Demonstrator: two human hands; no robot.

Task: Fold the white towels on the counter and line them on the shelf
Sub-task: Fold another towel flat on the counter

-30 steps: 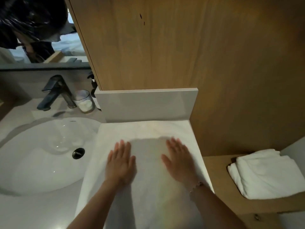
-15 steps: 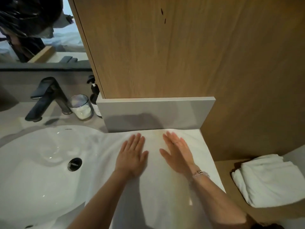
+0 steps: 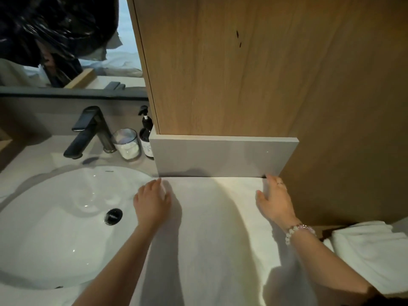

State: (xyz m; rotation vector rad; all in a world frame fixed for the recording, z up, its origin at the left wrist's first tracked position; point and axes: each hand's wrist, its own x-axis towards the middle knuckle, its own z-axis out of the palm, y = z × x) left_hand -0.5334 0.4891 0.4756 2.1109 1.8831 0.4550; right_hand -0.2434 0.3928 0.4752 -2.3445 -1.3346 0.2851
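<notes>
A white towel (image 3: pixel 209 228) lies spread flat on the table (image 3: pixel 28 160) in the lower middle of the frame, its far edge against a grey ledge (image 3: pixel 220 155). The left hand (image 3: pixel 152 204) rests on its far left corner, fingers bent; I cannot tell whether it pinches the cloth. The right hand (image 3: pixel 273 199) lies straight-fingered on the far right corner. A folded towel (image 3: pixel 375 250) sits lower right, a sink (image 3: pixel 44 239) lower left.

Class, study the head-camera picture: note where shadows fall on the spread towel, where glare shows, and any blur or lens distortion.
Head view: soft arm shadows darken the spread towel; head view: small bright glints sit on the sink basin; head view: the left hand looks slightly smeared, the right hand sharper; head view: the wooden cabinet edges lean and bow from the wide lens.
</notes>
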